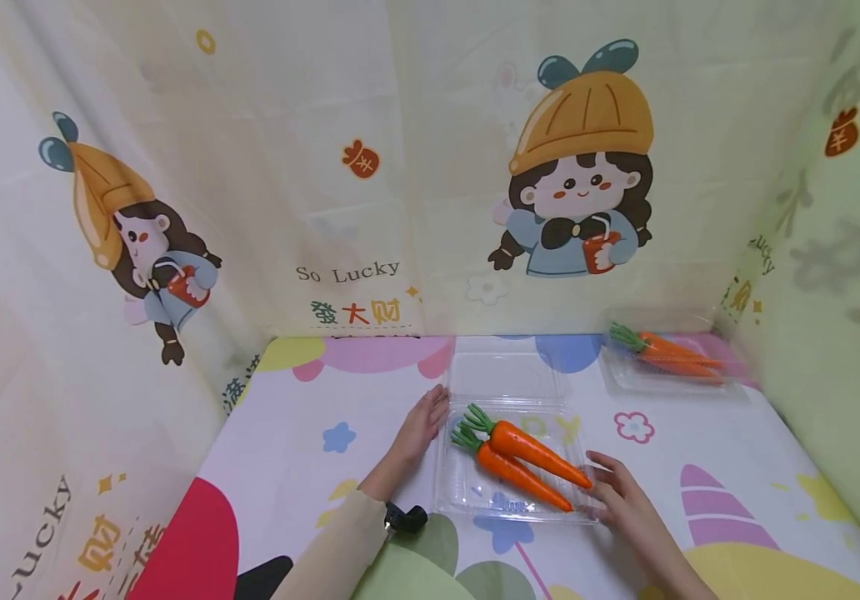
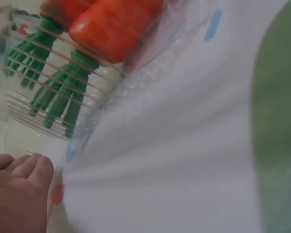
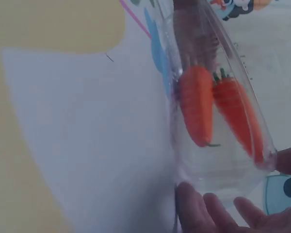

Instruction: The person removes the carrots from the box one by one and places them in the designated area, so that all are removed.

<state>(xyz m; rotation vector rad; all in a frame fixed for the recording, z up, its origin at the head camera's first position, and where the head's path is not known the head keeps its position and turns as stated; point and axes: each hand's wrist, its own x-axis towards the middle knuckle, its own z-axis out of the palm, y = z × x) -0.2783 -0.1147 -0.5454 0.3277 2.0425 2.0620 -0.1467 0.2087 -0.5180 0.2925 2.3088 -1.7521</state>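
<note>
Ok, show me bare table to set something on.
Free: between the left hand and left curtain; also between the right hand and back box. Crowded: the middle, where the open box holds two carrots between both hands.

Pale cream fabric walls, printed with cartoon girls in orange caps (lettered “So Lucky” in places), stand round three sides of a white table cover patterned with pastel shapes.

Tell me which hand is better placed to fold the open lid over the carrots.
Probably the left hand: its fingertips are beside the lid, while the right hand is at the right side of the tray, farther from the lid.
</note>
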